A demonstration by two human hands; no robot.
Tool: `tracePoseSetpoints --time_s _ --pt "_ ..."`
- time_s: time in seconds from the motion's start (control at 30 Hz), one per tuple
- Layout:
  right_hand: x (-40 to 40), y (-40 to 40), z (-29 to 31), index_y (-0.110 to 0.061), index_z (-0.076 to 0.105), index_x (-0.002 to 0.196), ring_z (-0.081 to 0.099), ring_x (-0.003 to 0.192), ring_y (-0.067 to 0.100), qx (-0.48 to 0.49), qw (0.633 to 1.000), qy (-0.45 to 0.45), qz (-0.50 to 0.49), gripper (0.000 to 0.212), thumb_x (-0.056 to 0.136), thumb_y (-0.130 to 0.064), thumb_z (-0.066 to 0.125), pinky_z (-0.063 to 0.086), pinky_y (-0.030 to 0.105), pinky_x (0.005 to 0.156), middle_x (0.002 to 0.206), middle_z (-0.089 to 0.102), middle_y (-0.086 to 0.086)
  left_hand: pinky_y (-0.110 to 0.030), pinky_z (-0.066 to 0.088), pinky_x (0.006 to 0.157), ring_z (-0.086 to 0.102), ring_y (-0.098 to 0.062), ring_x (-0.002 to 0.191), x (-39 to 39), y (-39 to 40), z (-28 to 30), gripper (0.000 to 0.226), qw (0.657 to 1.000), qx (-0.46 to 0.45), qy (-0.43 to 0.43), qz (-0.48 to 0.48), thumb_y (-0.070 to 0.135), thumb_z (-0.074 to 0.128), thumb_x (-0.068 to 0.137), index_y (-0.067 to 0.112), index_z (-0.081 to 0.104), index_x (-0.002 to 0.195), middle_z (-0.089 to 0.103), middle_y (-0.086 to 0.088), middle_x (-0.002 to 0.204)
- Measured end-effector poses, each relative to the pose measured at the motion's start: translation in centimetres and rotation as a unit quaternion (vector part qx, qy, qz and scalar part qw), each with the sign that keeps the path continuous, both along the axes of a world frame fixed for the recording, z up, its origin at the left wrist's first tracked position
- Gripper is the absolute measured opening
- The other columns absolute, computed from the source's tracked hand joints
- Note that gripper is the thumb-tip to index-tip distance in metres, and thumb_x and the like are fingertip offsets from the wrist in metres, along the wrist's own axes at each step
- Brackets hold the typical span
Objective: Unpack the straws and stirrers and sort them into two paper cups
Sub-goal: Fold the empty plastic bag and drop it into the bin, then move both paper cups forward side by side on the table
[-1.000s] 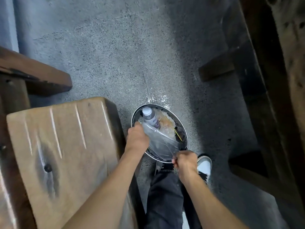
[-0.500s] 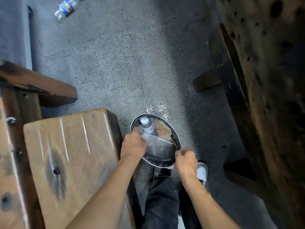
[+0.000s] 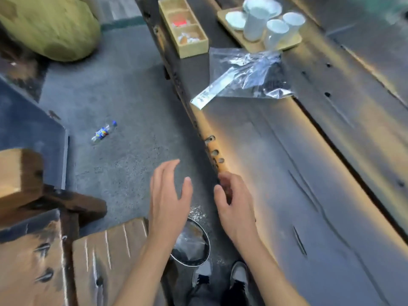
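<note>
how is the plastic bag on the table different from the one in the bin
The plastic bag on the table lies flat, with dark contents and a white label strip. The plastic bag in the bin sits crumpled inside the round metal bin on the floor, partly hidden by the left hand. Both are clear plastic.

The counter (image 3: 287, 195) at right was dark brown wood streaked with amber grain. At upper right, white paper cups (image 3: 276, 29) stood on a tan tray (image 3: 293, 40). The floor (image 3: 123, 120) was speckled grey. A clear bag (image 3: 249, 74) held black contents; the bottle (image 3: 103, 132) wore a blue cap.
</note>
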State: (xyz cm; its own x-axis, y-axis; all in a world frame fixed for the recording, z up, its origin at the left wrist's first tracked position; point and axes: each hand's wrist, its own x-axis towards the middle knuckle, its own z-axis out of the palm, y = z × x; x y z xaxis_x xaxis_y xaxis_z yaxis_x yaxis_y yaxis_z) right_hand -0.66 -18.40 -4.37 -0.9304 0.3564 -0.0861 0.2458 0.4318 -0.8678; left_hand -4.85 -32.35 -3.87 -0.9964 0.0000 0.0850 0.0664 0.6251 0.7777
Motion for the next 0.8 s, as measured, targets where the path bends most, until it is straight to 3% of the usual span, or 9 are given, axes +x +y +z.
tracePoseSetpoints --time_s 0.1,0.23,0.33,0.4,0.47,0.57,0.7,0.8 --pt "3.0 3.2 4.8 -0.024 0.056 0.120 0.054 0.112 0.009 0.031 0.999 0.013 -0.028 0.029 0.093 -0.032 0.048 0.039 0.022 0.096 0.114 0.057 -0.014 -0.018 0.022 0.104 0.038 -0.007 0.127 1.3 3.0 5.3 0.043 0.997 0.005 0.010 -0.078 0.029 0.053 0.094 0.022 0.048 0.136 0.047 0.004 0.136" --pt "10.2 8.1 8.6 -0.026 0.050 0.134 0.042 0.127 0.000 0.088 0.992 -0.010 -0.089 0.045 0.094 -0.043 0.040 0.033 0.026 0.109 0.136 0.050 -0.016 -0.028 0.020 0.111 0.030 -0.012 0.139 4.7 7.9 9.4 0.056 0.979 -0.013 -0.015 -0.201 0.048 0.045 0.088 0.028 0.043 0.140 0.038 0.004 0.148" --pt "16.7 11.5 11.0 -0.030 0.042 0.143 0.030 0.136 -0.005 0.096 0.977 -0.020 -0.187 0.057 0.091 -0.053 0.037 0.023 0.026 0.115 0.146 0.040 -0.019 -0.039 0.026 0.114 0.031 -0.018 0.141 8.1 11.9 10.9 0.063 0.958 -0.007 -0.014 -0.287 0.050 0.046 0.084 0.027 0.043 0.142 0.034 0.000 0.152" --pt "21.3 13.5 12.3 -0.028 0.041 0.144 0.031 0.136 -0.001 0.091 0.958 -0.025 -0.269 0.057 0.091 -0.047 0.042 0.021 0.024 0.113 0.145 0.039 -0.018 -0.045 0.029 0.115 0.032 -0.024 0.142 10.5 15.0 11.8 0.064 0.939 -0.007 -0.019 -0.342 0.052 0.047 0.084 0.027 0.041 0.143 0.032 -0.003 0.155" --pt "25.9 15.1 13.3 -0.022 0.043 0.144 0.035 0.138 0.006 0.079 0.934 -0.027 -0.349 0.058 0.090 -0.040 0.047 0.021 0.023 0.112 0.144 0.040 -0.016 -0.040 0.026 0.114 0.027 -0.022 0.144 13.5 17.9 12.4 0.063 0.916 -0.004 -0.036 -0.399 0.048 0.053 0.088 0.027 0.039 0.145 0.027 -0.003 0.157" --pt "32.2 16.9 14.0 -0.019 0.046 0.143 0.039 0.138 0.012 0.063 0.892 -0.010 -0.448 0.055 0.091 -0.035 0.052 0.027 0.034 0.116 0.143 0.045 -0.012 -0.028 0.020 0.112 0.022 -0.018 0.146 17.8 22.1 13.1 0.061 0.880 0.013 -0.054 -0.471 0.034 0.061 0.092 0.026 0.037 0.147 0.024 -0.002 0.158" --pt "39.9 18.9 13.9 -0.019 0.049 0.138 0.045 0.131 0.013 0.036 0.830 0.010 -0.556 0.047 0.093 -0.015 0.062 0.032 0.034 0.112 0.135 0.052 -0.010 -0.030 0.020 0.118 0.028 -0.016 0.144 23.3 27.0 13.0 0.073 0.847 0.026 -0.092 -0.523 0.051 0.054 0.082 0.023 0.037 0.147 0.031 -0.002 0.153" --pt "45.0 20.3 13.1 -0.015 0.052 0.136 0.051 0.127 0.017 0.010 0.790 0.018 -0.612 0.045 0.092 -0.012 0.064 0.037 0.038 0.111 0.135 0.057 -0.001 -0.023 0.019 0.115 0.031 -0.013 0.141 27.5 30.3 12.4 0.072 0.832 0.042 -0.112 -0.542 0.042 0.065 0.083 0.022 0.037 0.147 0.034 0.001 0.150"
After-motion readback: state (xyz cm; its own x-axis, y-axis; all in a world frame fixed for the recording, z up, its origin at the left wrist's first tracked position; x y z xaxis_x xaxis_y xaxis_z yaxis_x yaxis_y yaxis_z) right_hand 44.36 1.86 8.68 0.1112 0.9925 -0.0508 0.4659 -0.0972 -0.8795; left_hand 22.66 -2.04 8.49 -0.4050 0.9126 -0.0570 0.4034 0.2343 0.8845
